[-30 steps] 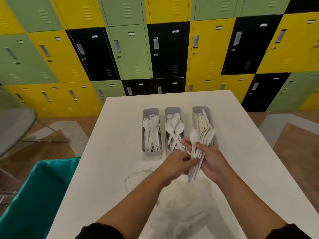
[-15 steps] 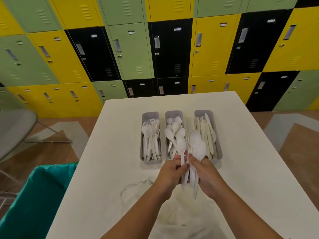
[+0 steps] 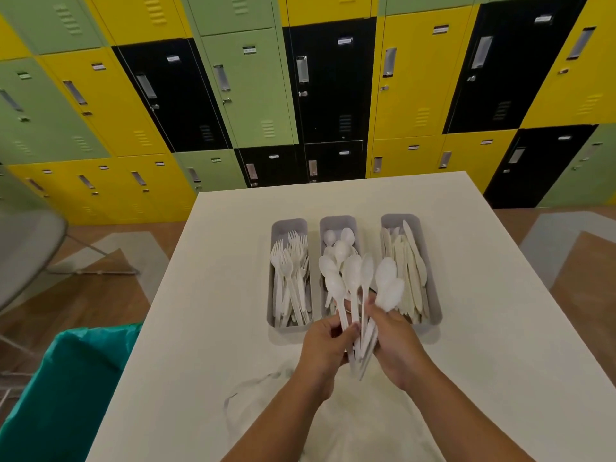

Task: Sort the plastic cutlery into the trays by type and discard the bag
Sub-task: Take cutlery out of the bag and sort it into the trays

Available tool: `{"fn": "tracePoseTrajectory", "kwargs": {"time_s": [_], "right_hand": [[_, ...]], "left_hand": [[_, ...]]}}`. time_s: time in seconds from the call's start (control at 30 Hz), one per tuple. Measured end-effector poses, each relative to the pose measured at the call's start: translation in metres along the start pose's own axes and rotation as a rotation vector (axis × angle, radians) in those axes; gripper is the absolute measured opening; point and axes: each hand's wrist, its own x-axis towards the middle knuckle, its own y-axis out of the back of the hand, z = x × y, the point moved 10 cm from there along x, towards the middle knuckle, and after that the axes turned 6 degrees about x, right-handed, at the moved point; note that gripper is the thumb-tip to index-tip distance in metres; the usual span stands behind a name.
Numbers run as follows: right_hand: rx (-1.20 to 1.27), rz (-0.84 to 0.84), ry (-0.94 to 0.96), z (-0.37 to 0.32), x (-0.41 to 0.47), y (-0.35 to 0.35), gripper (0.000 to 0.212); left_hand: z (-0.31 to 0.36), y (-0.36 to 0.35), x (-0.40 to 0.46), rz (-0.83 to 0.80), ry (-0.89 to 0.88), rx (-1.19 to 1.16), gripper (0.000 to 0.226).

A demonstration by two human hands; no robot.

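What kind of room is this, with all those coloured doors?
Probably a staff or school locker room or break area: a wall of green, yellow and black lockers, a plain white table and a teal-lined bin.

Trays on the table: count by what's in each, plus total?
Fork tray: 1
Spoon tray: 1
Knife tray: 1
Total: 3 grey trays, side by side on the white table.

2 bare forearms [image 3: 276, 425], no sleeves
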Motion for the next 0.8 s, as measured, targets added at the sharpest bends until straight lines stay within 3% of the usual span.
{"fn": "tracePoseTrajectory", "kwargs": {"time_s": [0.1, 0.3, 0.5, 0.67, 0.8], "right_hand": [[-0.151, 0.031, 0.036, -0.005, 0.013, -0.008, 0.024], [-0.281, 0.088, 0.066, -0.013, 0.053, -0.026, 0.039], [-0.404, 0.097, 0.1, -0.018, 0.083, -0.037, 0.04], [-0.431, 0.126, 0.065, -0.014, 0.097, -0.033, 0.029], [-0.37, 0.133, 0.067, -0.02, 0.107, -0.033, 0.04]], "left_hand": [[0.01, 0.01, 0.012, 0.094, -0.055, 0.093, 0.018], [0.047, 0.025, 0.051, 0.255, -0.191, 0.543, 0.017], [0.054, 0.022, 0.08, 0.237, -0.227, 0.781, 0.01], [0.037, 0.019, 0.089, 0.176, -0.193, 0.907, 0.029], [0.041, 0.017, 0.09, 0.185, -0.221, 0.869, 0.044]]}}
